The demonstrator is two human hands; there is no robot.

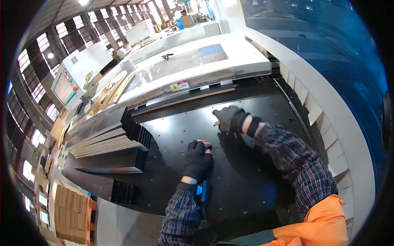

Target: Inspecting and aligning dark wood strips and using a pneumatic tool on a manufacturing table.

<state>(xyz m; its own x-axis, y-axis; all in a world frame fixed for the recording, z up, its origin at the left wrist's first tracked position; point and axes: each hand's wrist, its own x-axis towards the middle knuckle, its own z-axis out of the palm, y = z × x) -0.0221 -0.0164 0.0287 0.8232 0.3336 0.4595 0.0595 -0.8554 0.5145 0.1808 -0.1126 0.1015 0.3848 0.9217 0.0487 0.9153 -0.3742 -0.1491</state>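
A large black panel (242, 164) dotted with small holes lies in front of me. My left hand (198, 158), in a black glove with bare fingertips, is curled over the panel's middle; what it holds, if anything, is hidden. Beside that wrist shows a dark object with a blue part (200, 190), its kind unclear. Farther off and to the right, my right hand (230, 119) wears a grey-striped glove. Its fingers reach left, apart, low over the panel near its far edge, and nothing shows in them.
Stacked black-faced boards with pale edges (108, 143) stand at the left. A white machine (242, 61) spans the far side; a curved white frame with slatted guards (328, 119) bounds the right. A control screen (65, 90) and stacked brown boards (69, 209) are farther left.
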